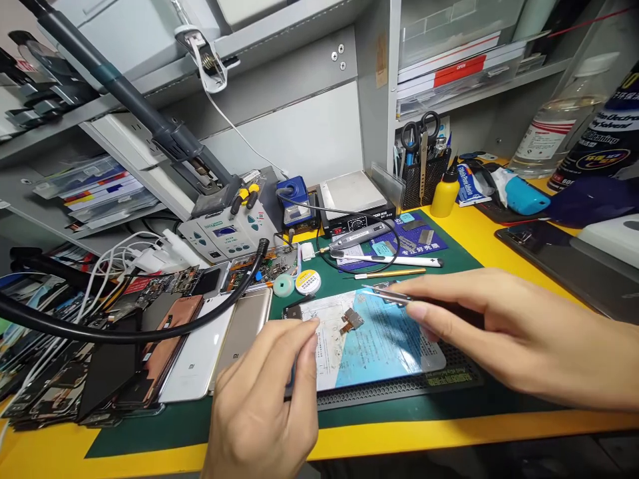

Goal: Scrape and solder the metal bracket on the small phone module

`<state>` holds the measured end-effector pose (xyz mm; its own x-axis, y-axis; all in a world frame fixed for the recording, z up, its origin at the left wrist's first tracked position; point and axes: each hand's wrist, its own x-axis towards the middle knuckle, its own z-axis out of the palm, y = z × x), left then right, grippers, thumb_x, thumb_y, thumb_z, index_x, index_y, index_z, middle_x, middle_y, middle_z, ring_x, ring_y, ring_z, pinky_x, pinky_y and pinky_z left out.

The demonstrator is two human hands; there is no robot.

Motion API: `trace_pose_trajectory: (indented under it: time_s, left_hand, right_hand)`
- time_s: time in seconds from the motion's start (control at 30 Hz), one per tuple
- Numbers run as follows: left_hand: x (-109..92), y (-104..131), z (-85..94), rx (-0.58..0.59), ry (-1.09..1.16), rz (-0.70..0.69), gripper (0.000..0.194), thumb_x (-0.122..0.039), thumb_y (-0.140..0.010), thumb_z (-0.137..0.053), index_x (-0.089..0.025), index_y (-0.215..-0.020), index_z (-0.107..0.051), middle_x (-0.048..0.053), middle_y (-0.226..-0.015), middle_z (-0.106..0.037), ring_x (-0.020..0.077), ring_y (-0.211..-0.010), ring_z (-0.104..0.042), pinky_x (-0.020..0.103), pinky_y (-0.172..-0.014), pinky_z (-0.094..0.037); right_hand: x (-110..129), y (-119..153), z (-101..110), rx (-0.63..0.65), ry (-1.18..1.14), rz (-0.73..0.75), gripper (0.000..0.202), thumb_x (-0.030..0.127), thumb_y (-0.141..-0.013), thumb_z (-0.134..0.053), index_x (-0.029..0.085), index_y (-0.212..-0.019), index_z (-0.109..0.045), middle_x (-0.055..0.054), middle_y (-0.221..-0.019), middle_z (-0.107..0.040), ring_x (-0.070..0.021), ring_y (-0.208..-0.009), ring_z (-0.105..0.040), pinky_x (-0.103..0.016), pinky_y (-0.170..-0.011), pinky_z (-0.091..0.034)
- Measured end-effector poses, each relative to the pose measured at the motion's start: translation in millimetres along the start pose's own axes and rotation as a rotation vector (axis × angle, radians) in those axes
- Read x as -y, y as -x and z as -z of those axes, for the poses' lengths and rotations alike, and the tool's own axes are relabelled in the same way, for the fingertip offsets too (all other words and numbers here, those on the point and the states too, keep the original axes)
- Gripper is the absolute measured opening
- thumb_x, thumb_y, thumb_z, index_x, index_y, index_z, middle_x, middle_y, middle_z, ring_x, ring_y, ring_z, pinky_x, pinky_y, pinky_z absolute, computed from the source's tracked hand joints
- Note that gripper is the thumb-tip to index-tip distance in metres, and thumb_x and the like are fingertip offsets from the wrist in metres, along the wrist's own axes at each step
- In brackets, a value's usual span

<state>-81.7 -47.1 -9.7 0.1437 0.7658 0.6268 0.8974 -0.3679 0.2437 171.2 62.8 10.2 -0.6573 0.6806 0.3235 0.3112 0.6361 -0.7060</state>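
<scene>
My right hand (492,326) pinches a pair of metal tweezers (392,294), whose tips point left over the work pad. Below and left of those tips, a small metal phone part with a brown flex cable (352,320) lies on the blue and white printed pad (367,376). At the pad's left edge is my left hand (267,392), closed, with thumb and forefinger together. Whatever it may hold is hidden by the fingers. Another small dark part (387,290) shows partly behind the tweezers.
Phones (192,359) and stacked phone parts fill the left side, crossed by a black hose (164,334). Behind the pad lie a white-handled brush (399,260), a round tin (308,282) and a heating plate (352,196). A yellow bottle (444,193) stands at back right.
</scene>
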Motion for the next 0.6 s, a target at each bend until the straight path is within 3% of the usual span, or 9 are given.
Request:
trace_pose_trajectory:
  time_s: [0.1,0.2,0.27,0.37,0.5,0.6]
  left_hand:
    - [-4.5,3.3,-3.1,-0.009,0.067,0.008,0.021,-0.002,-0.094,-0.062,-0.014,-0.109,-0.070,0.005,-0.097,-0.070,0.0132,-0.088,-0.064,0.026,-0.078,-0.052]
    - [-11.1,8.6,-14.7,-0.002,0.097,-0.083,0.022,0.001,-0.087,-0.066,-0.014,-0.103,-0.069,0.006,-0.090,-0.069,0.0184,-0.084,-0.057,0.035,-0.077,-0.048]
    - [-16.8,11.7,-24.1,0.012,0.071,-0.112,0.020,-0.005,-0.086,-0.071,-0.013,-0.104,-0.069,0.009,-0.090,-0.069,0.0229,-0.087,-0.055,0.042,-0.080,-0.046]
    - [-24.5,13.8,-34.9,0.023,0.034,-0.100,0.021,-0.018,-0.087,-0.073,-0.012,-0.107,-0.071,0.012,-0.093,-0.067,0.0272,-0.090,-0.054,0.049,-0.084,-0.044]
    - [-28.0,13.3,-40.6,-0.001,-0.016,-0.129,0.021,-0.019,-0.089,-0.070,-0.009,-0.108,-0.072,0.013,-0.092,-0.067,0.0278,-0.090,-0.053,0.051,-0.086,-0.043]
    - [-27.5,14.8,-41.8,-0.003,-0.099,-0.221,0.020,-0.016,-0.090,-0.070,-0.008,-0.107,-0.074,0.013,-0.091,-0.070,0.0283,-0.091,-0.054,0.052,-0.088,-0.043]
  right_hand:
    - [1.1,-5.3,10.0,0.101,-0.324,-0.236,0.037,0.038,-0.099,-0.063,0.028,-0.134,-0.071,-0.001,-0.076,-0.077,-0.0131,-0.044,-0.061,-0.021,-0.035,-0.047]
    - [-1.1,-11.2,24.7,0.166,-0.835,-0.402,0.024,0.031,-0.092,-0.070,0.025,-0.113,-0.081,-0.003,-0.078,-0.081,-0.0107,-0.033,-0.060,-0.016,-0.026,-0.041]
    - [-2.6,-16.2,33.9,0.163,-1.089,-0.424,0.025,0.018,-0.089,-0.061,0.019,-0.098,-0.084,-0.006,-0.078,-0.083,-0.0169,-0.043,-0.072,-0.021,-0.035,-0.054]
    - [-4.6,-22.7,40.5,0.180,-1.271,-0.460,0.040,0.014,-0.083,-0.048,0.008,-0.100,-0.083,-0.015,-0.092,-0.086,-0.0278,-0.070,-0.083,-0.032,-0.053,-0.067]
    - [-6.0,-22.9,34.5,0.207,-1.327,-0.465,0.042,0.009,-0.081,-0.048,0.002,-0.107,-0.081,-0.020,-0.108,-0.083,-0.0353,-0.094,-0.082,-0.040,-0.069,-0.069]
    - [-5.1,-18.5,25.9,0.210,-1.305,-0.432,0.034,0.008,-0.092,-0.051,0.003,-0.108,-0.080,-0.021,-0.111,-0.083,-0.0354,-0.097,-0.082,-0.039,-0.072,-0.069]
